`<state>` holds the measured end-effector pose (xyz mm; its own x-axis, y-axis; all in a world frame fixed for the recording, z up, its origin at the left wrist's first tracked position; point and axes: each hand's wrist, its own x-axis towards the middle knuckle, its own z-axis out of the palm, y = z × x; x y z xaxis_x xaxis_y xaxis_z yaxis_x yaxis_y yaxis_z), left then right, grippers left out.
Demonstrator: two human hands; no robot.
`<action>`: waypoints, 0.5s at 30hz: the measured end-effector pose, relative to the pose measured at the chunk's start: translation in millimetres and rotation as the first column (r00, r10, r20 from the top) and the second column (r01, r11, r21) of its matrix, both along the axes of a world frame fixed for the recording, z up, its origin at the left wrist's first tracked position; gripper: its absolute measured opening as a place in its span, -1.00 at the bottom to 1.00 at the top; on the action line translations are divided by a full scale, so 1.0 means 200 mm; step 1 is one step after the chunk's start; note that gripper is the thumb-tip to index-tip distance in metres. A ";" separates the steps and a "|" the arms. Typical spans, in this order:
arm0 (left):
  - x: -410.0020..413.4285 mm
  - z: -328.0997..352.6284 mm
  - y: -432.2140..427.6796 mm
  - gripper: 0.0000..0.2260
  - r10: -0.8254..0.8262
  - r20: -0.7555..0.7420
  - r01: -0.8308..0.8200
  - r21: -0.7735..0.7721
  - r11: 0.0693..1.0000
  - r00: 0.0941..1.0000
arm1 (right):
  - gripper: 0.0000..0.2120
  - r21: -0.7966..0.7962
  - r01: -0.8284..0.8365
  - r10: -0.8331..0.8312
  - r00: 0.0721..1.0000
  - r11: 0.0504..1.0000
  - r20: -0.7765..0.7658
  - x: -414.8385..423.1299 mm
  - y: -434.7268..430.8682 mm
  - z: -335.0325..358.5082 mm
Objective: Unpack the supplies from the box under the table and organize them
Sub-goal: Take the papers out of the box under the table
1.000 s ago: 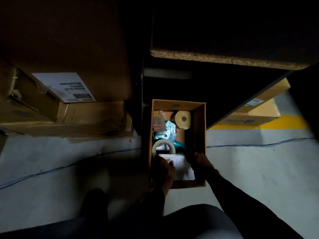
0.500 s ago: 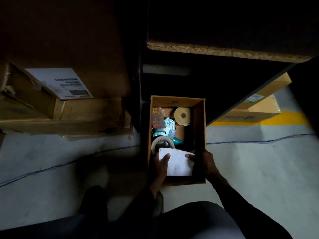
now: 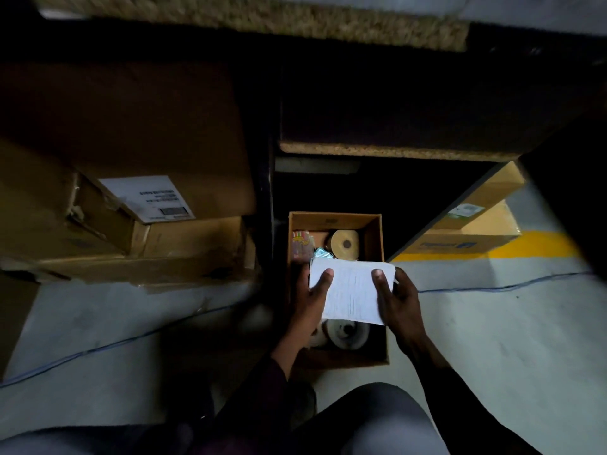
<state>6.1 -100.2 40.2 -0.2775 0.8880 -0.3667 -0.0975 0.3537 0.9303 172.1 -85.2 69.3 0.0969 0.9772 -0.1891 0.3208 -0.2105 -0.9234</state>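
Note:
An open cardboard box (image 3: 374, 231) stands on the floor under the table edge (image 3: 394, 151). I hold a white stack of paper (image 3: 353, 293) above the box with both hands. My left hand (image 3: 310, 300) grips its left side, thumb on top. My right hand (image 3: 395, 298) grips its right side, thumb on top. Inside the box lie a tan tape roll (image 3: 345, 244), a colourful packet (image 3: 302, 243), a teal item (image 3: 322, 253) and pale rolls (image 3: 345, 334) under the paper.
Large cardboard boxes (image 3: 131, 159) with a white label (image 3: 147, 198) sit to the left. More boxes (image 3: 476, 224) lie at the right by a yellow floor line (image 3: 525, 246). A blue cable (image 3: 98, 348) crosses the grey floor. My dark-clothed knee (image 3: 371, 418) is at the bottom.
Both hands have lifted the paper stack up out of the box, toward me. The pale rolls beneath it are now uncovered. The view has tilted up slightly.

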 end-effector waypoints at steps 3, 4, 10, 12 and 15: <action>-0.06 0.29 -0.01 -0.75 0.041 -0.004 -0.041 0.079 0.996 0.999 | -0.86 0.090 -0.032 0.036 0.998 0.995 -0.042 -0.05 0.02 0.25; -0.09 0.38 -0.02 -0.80 0.075 -0.009 -0.074 0.110 0.991 0.997 | -0.86 0.117 -0.053 0.059 0.997 0.992 -0.048 -0.06 0.03 0.34; -0.32 0.97 -0.16 -0.90 0.157 -0.087 -0.124 0.297 0.947 0.984 | -0.81 0.161 -0.245 0.258 0.964 0.956 -0.067 -0.19 0.00 0.95; -0.38 1.16 -0.24 -0.90 0.186 -0.113 -0.131 0.372 0.919 0.976 | -0.80 0.180 -0.278 0.292 0.955 0.944 -0.053 -0.25 -0.04 1.15; -0.49 1.40 -0.38 -0.93 0.315 -0.118 -0.220 0.494 0.841 0.942 | -0.81 0.218 -0.371 0.395 0.915 0.903 -0.079 -0.35 -0.14 1.44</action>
